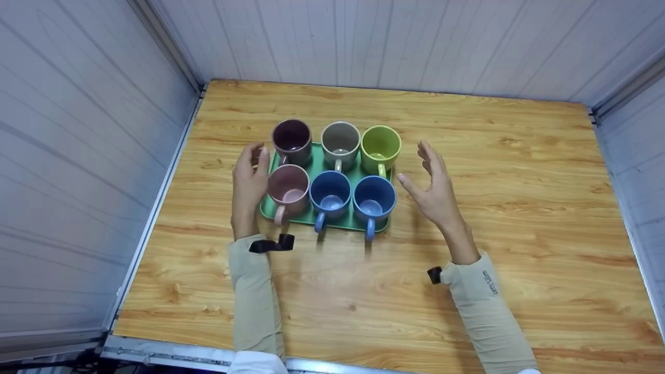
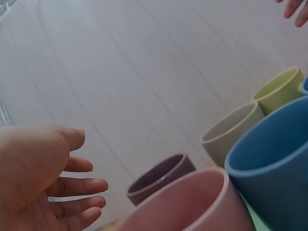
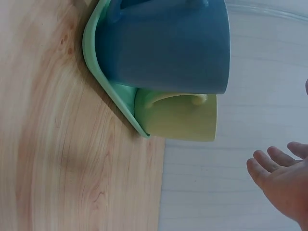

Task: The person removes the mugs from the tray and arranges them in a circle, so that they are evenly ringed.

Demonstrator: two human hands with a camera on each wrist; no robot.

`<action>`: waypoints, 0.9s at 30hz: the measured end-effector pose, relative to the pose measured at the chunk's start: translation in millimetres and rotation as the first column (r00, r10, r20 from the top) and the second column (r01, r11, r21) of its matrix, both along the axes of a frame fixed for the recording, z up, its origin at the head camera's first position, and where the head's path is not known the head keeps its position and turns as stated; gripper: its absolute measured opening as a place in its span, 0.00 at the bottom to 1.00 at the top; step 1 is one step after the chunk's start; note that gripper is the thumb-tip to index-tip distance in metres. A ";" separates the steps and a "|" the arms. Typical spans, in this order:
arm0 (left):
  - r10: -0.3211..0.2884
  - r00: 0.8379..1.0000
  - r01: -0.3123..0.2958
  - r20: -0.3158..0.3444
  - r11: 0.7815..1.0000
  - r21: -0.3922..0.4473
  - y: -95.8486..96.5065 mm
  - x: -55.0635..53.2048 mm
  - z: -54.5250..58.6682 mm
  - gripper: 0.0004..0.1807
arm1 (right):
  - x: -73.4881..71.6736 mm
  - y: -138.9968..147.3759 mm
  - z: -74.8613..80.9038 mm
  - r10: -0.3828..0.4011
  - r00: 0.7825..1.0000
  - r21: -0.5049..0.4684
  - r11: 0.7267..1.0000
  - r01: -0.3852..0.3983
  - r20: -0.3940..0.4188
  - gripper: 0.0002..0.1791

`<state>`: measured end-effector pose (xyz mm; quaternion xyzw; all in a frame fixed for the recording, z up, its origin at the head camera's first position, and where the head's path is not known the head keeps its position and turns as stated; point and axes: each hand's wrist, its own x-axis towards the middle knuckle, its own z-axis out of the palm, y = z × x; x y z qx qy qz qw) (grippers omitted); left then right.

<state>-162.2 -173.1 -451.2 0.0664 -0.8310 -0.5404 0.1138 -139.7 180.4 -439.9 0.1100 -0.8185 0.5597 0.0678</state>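
Two rows of mugs stand upright on a green tray [image 1: 266, 209]. The back row has a dark purple mug [image 1: 292, 140], a grey mug [image 1: 340, 140] and a yellow-green mug [image 1: 381, 148]; in front are a pink mug [image 1: 289, 189] and two blue mugs, one in the middle [image 1: 330, 195] and one on the right [image 1: 374, 200]. Their handles point toward the person. My left hand [image 1: 251, 179] is held beside the pink mug and the tray's left side, fingers relaxed. To the right of the tray my right hand [image 1: 434, 189] hovers, thumb and fingers spread, holding nothing.
The tray sits on a wood-grain table [image 1: 509, 218]. Pale panel walls rise behind [image 1: 395, 44], at the left [image 1: 88, 156] and at the right. A metal edge [image 1: 166, 356] runs along the table's front.
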 end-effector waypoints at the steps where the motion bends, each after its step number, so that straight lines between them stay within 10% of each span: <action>1: 0.004 1.000 -0.004 0.013 1.000 0.011 -2.3 1.0 -3.8 0.21 | 3.3 -1.0 3.6 0.003 1.000 -0.002 1.000 -0.003 0.001 0.42; 12: 0.045 0.987 -0.060 0.157 0.994 0.089 -20.9 11.7 -44.2 0.21 | 20.3 -2.2 6.2 0.016 1.000 0.037 0.999 -0.017 0.023 0.42; 27: 0.049 0.943 -0.065 0.328 0.997 0.040 -26.8 20.3 -86.6 0.20 | 18.0 -5.4 -47.0 0.052 0.998 0.076 0.996 -0.054 0.034 0.49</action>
